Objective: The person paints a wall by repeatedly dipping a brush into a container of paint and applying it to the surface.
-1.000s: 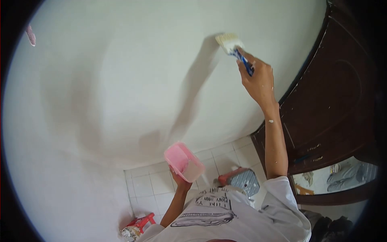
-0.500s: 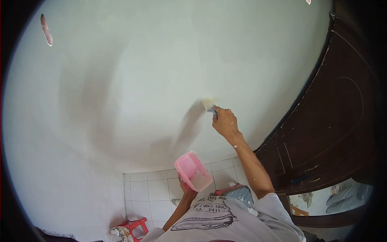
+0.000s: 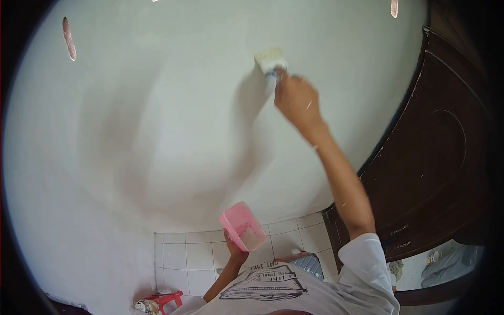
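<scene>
Right hand (image 3: pixel 296 100) presses brush (image 3: pixel 270 59) to wall (image 3: pixel 157 105); left hand (image 3: pixel 234 253) holds pink tub (image 3: pixel 242 226)

brush handle: almost wholly hidden inside the right hand (image 3: pixel 296 100); only the bristles of the paintbrush (image 3: pixel 271 59) and a bit of blue show.
right hand: motion-blurred, fingers not told apart.
left hand (image 3: pixel 234 251): mostly covered by the pink container (image 3: pixel 242 226) it holds from below.
container contents: perhaps white paint; too blurred to be sure.
red stool (image 3: pixel 160 302): cut off by the bottom edge.
dark wooden door (image 3: pixel 436 152): runs out into the black lens rim.
shirt print: unreadable.
</scene>
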`<state>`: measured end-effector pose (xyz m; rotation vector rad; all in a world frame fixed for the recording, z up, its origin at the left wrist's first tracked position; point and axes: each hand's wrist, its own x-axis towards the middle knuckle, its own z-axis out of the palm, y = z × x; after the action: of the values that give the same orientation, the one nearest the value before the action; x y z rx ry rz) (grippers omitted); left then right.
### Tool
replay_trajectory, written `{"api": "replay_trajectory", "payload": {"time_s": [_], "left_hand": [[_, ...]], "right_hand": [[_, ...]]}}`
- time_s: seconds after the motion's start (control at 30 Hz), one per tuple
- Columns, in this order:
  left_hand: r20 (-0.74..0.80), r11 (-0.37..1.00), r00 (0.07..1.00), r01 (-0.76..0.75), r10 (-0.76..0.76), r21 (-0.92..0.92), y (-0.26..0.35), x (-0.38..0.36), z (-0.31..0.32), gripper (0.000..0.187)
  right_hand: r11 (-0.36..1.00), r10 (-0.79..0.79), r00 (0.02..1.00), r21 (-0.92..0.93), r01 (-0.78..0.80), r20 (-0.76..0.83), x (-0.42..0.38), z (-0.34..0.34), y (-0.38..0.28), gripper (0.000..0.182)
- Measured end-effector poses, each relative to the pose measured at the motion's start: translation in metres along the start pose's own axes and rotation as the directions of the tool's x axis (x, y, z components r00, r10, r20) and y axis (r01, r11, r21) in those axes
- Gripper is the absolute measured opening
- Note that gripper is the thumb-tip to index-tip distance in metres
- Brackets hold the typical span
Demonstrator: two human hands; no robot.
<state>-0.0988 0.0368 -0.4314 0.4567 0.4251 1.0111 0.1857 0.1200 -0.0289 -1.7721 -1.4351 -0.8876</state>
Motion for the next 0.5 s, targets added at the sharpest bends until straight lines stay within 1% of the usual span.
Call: {"api": "replay_trajectory", "payload": {"time_s": [0.03, 0.07, 0.1, 0.17, 0.2, 0.23, 0.27, 0.3, 0.37, 0.43, 0.5], "left_hand": [[-0.004, 1.000, 1.000, -0.008, 0.008, 0.002, 0.001, 0.001, 0.006, 0.067], [-0.006, 1.000, 1.000, -0.006, 0.006, 0.007, 0.001, 0.002, 0.010, 0.067], [0.009, 1.000, 1.000, 0.017, -0.017, -0.017, 0.002, 0.002, 0.012, 0.066], [0.011, 0.999, 0.999, 0.044, -0.044, -0.031, 0.006, -0.001, 0.014, 0.065], [0.019, 0.998, 0.999, 0.037, -0.036, -0.040, 0.007, 0.001, 0.014, 0.065], [0.027, 0.998, 0.999, 0.032, -0.031, -0.050, 0.006, 0.000, 0.014, 0.065], [0.029, 0.998, 0.999, 0.035, -0.034, -0.046, 0.005, -0.003, 0.015, 0.065], [0.050, 0.998, 0.998, 0.030, -0.027, -0.048, 0.007, -0.005, 0.015, 0.066], [0.090, 0.999, 0.996, 0.019, -0.016, -0.042, 0.012, -0.001, 0.019, 0.066], [0.056, 0.997, 0.998, 0.041, -0.037, -0.069, 0.014, -0.007, 0.022, 0.068], [0.042, 0.999, 0.999, 0.030, -0.029, -0.041, 0.019, -0.012, 0.024, 0.068]], "right_hand": [[1.000, 0.010, 0.996, -0.026, -0.008, 0.086, -0.022, 0.018, -0.002, 0.045], [1.000, 0.030, 0.987, 0.003, -0.031, 0.160, -0.046, 0.025, -0.008, 0.045], [0.998, 0.052, 0.976, 0.036, -0.061, 0.211, -0.070, 0.034, -0.009, 0.045], [0.984, 0.128, 0.920, 0.072, -0.166, 0.371, -0.106, 0.044, -0.011, 0.039], [0.982, 0.132, 0.918, 0.075, -0.172, 0.374, -0.112, 0.042, -0.007, 0.039], [0.980, 0.123, 0.831, 0.066, -0.188, 0.543, -0.118, 0.039, -0.002, 0.035], [0.979, 0.108, 0.716, 0.053, -0.199, 0.690, -0.122, 0.035, 0.002, 0.031], [0.978, 0.113, 0.717, 0.052, -0.204, 0.688, -0.118, 0.031, 0.003, 0.031], [0.973, 0.140, 0.863, 0.094, -0.210, 0.486, -0.084, 0.020, 0.007, 0.019], [0.974, 0.131, 0.921, 0.123, -0.188, 0.367, -0.025, -0.016, 0.003, 0.020], [0.982, 0.071, 0.956, 0.147, -0.117, 0.285, 0.029, -0.052, -0.008, 0.021]]}}
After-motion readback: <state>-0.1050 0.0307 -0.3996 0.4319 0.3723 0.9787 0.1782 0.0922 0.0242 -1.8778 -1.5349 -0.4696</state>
